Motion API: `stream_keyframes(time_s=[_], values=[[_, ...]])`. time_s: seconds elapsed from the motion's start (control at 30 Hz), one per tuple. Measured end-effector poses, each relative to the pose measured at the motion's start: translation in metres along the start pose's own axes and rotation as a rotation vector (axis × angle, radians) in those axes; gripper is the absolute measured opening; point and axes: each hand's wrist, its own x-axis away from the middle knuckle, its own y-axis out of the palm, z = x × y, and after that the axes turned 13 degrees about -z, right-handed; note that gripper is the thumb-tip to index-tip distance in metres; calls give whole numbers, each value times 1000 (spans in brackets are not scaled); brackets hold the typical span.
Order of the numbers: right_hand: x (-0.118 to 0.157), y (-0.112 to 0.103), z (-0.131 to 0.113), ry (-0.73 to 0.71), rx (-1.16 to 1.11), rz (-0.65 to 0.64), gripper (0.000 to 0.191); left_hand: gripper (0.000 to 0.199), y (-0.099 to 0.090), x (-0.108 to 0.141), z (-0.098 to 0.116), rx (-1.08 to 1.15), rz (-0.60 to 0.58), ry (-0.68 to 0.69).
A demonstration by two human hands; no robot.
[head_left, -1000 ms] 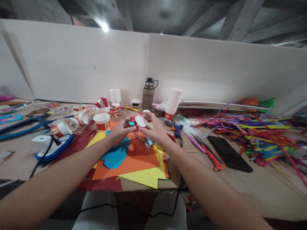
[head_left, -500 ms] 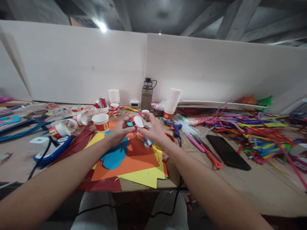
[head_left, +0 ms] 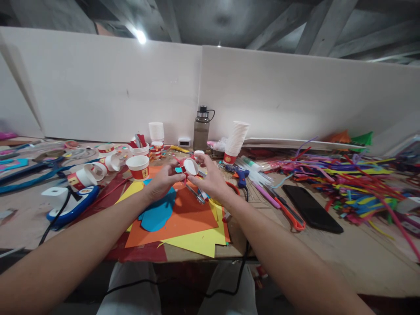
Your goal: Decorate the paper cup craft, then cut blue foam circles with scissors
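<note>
Between both hands is a small paper-cup piece (head_left: 190,167), red outside and white inside, tilted with its round white face toward me. My left hand (head_left: 164,179) grips its left side, where a bit of teal shows. My right hand (head_left: 210,175) has its fingers and thumb around the right side. Below the hands lie orange paper (head_left: 187,223), yellow paper (head_left: 200,245) and a blue cut paper shape (head_left: 157,212). Scissors (head_left: 196,192) rest partly under my right hand. A single paper cup (head_left: 138,168) stands left of my left hand.
A bottle (head_left: 201,131) and a cup stack (head_left: 236,142) stand at the back. To the right lie a blue glue gun (head_left: 242,177), a utility knife (head_left: 290,214), a phone (head_left: 311,209) and many pipe cleaners (head_left: 357,188). A blue-edged power strip (head_left: 74,208) is at left; a black cord (head_left: 246,236) crosses the front edge.
Almost nothing differs. Both hands keep the cup piece in the same place, and the view has shifted only slightly.
</note>
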Motion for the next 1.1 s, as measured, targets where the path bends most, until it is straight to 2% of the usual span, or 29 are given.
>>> stream_keyframes(time_s=[0.57,0.9,1.1], values=[[0,1,-1,1,18,8,56,48,-2,-1,-3,12,-7,-3],[1,1,-1,-1,12,4,59,55,0,-1,-2,15,2,-9],[1,1,-1,-4,13,7,57,51,0,-1,-1,15,-4,2]])
